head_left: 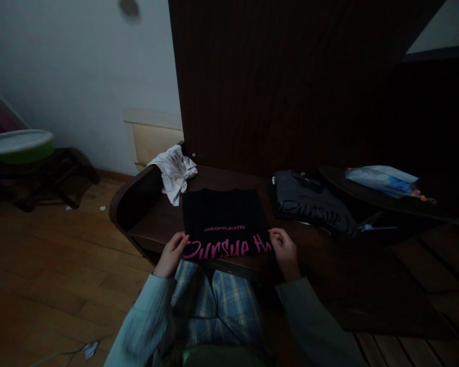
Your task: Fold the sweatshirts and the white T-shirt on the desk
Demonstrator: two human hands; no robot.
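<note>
A folded black T-shirt (224, 216) with pink lettering lies flat on a dark wooden table (153, 219) in front of me. My left hand (172, 254) pinches the shirt's near left corner, fingers closed on the cloth. My right hand (284, 250) grips the near right corner the same way. Both hands sit at the table's front edge, above my plaid trousers.
A crumpled white cloth (175, 173) lies at the table's back left. A folded dark grey garment (309, 201) sits to the right, with a plastic bag (382, 179) beyond it. A dark wooden panel (275, 81) rises behind. A green basin (19, 145) rests on a stool far left.
</note>
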